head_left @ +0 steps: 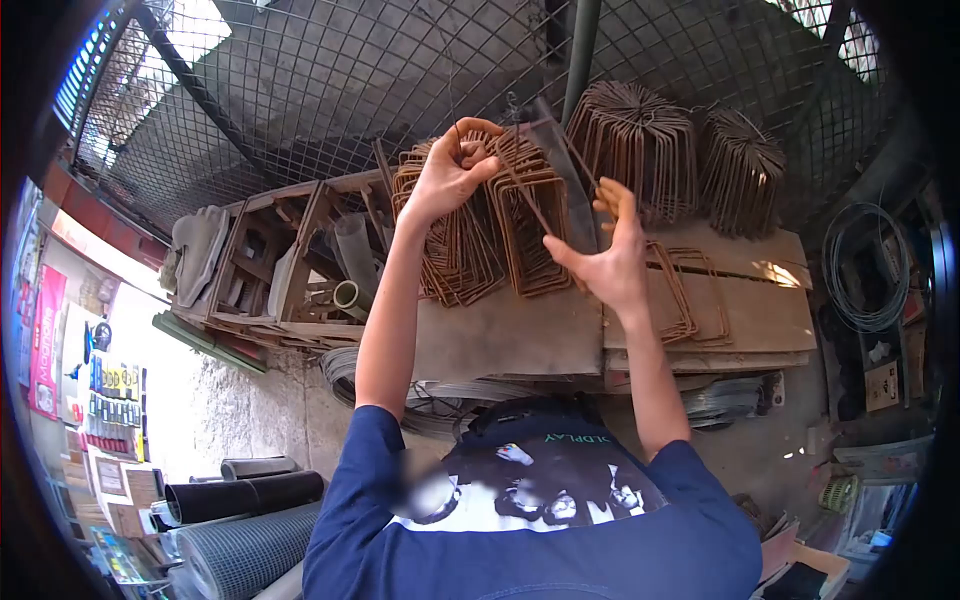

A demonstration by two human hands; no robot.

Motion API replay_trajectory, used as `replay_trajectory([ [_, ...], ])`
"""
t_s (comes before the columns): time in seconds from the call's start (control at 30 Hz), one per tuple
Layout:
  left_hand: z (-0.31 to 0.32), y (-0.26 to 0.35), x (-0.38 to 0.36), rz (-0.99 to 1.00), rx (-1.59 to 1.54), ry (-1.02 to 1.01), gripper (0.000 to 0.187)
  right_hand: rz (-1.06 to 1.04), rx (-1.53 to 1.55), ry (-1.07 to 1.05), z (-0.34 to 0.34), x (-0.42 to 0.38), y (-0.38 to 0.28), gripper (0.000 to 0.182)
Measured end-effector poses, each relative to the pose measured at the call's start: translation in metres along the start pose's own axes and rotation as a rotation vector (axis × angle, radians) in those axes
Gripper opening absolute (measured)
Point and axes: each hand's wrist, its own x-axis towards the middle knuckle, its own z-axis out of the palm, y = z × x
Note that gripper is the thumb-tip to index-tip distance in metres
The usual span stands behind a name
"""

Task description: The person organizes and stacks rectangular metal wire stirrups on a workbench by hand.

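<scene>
Bundles of rusty rebar stirrups (530, 205) hang over the bench in front of me, bent into rectangles and packed closely. My left hand (452, 178) is raised at the top of the nearer bundles, its fingers curled in; what lies between them is hidden. To the right, my right hand (612, 250) grips a single stirrup (527, 190) slanting up towards the left hand. The thumb presses near one bar, while the fingers curl by the other side. The stirrup's upper end is partly lost among the hanging bundle.
More stirrup bundles (635, 140) hang at right. Loose stirrups (690, 300) lie on the wooden bench (510, 335). Behind is wire mesh (350, 70). Wooden crates (290, 250) stand left, mesh rolls (240, 550) lie lower left, and a wire coil (868, 265) hangs right.
</scene>
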Motion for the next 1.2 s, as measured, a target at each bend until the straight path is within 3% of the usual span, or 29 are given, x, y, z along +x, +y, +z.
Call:
replay_trajectory([
  [0.1, 0.006, 0.005, 0.001, 0.015, 0.19, -0.025, 0.026, 0.012, -0.051, 0.014, 0.015, -0.02, 0.013, 0.09],
  [0.17, 0.012, 0.004, 0.001, -0.088, 0.396, -0.011, 0.024, 0.061, -0.098, 0.051, 0.025, -0.032, 0.015, 0.088],
  [0.23, 0.017, 0.011, 0.001, -0.167, 0.397, 0.022, 0.021, 0.04, -0.12, 0.093, 0.036, -0.04, 0.021, 0.087],
  [0.37, 0.016, 0.002, 0.001, -0.077, 0.227, 0.02, 0.018, 0.049, -0.221, 0.082, 0.057, -0.059, 0.036, 0.089],
  [0.47, 0.009, 0.006, 0.001, -0.153, 0.411, 0.009, 0.019, 0.035, -0.289, 0.051, 0.065, -0.068, 0.046, 0.087],
  [0.63, 0.009, 0.011, -0.005, -0.067, 0.323, 0.02, 0.019, 0.082, -0.305, 0.138, 0.036, -0.064, 0.071, 0.083],
  [0.7, 0.007, 0.005, -0.005, -0.033, 0.327, 0.026, 0.019, 0.146, -0.418, 0.163, 0.008, -0.065, 0.101, 0.084],
  [0.83, 0.006, 0.011, -0.005, -0.119, 0.378, 0.006, 0.02, 0.485, -0.816, -0.131, -0.054, -0.076, 0.128, 0.1],
  [0.93, 0.005, -0.006, 0.0, -0.083, 0.338, 0.004, 0.02, 0.68, -0.684, -0.273, -0.078, -0.078, 0.13, 0.104],
  [1.2, 0.01, -0.002, 0.0, -0.106, 0.411, 0.019, 0.02, 0.487, -0.764, -0.12, -0.072, -0.095, 0.141, 0.101],
])
